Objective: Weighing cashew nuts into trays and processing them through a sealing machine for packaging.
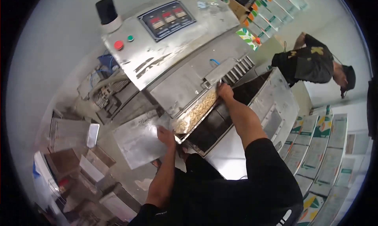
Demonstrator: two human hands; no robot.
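Note:
A long, narrow metal tray filled with pale, nut-like pieces lies slanting along the front of a steel machine. My right hand is closed on its far right end, beside a row of metal cylinders. At the near left end, my left hand is closed at the tray's corner; its fingertips are partly hidden. Just in front of the tray is a dark, open-topped trough. A flat metal plate lies to the left of my left hand.
The machine's control panel carries red displays, with a red button at its left. Another person in dark clothes stands at the right. Stacked cartons line the right side. Open boxes lie at lower left.

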